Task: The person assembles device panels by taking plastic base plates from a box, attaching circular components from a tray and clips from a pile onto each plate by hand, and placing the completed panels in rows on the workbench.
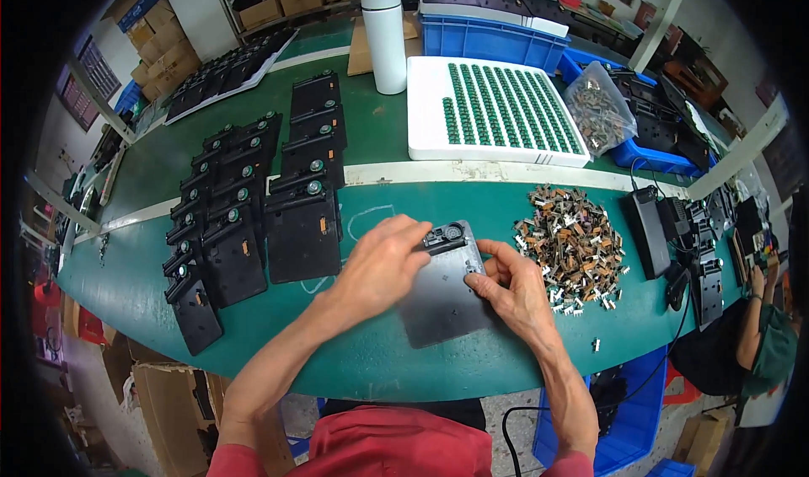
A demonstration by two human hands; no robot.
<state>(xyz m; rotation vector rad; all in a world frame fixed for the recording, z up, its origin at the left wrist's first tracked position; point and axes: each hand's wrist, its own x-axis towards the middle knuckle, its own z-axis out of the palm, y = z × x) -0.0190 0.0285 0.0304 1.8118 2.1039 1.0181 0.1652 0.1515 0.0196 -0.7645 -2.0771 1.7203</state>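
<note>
A flat dark grey plastic plate [438,304] with a black fitting at its far end lies on the green table [371,367] in front of me. My left hand [383,262] rests on the plate's left edge, fingers reaching onto the black fitting [444,237]. My right hand [514,287] pinches the plate's right edge, fingertips close to the fitting. Whether a small part sits between my right fingers I cannot tell. A heap of small brown and silver parts [573,245] lies just right of my right hand.
Rows of finished black plates [253,207] lie overlapped to the left. At the back stand a white foam tray of green parts [497,110], a white cylinder bottle [385,39], a bag of parts [600,110] and blue bins [493,39]. Black devices and another person [771,334] are at right.
</note>
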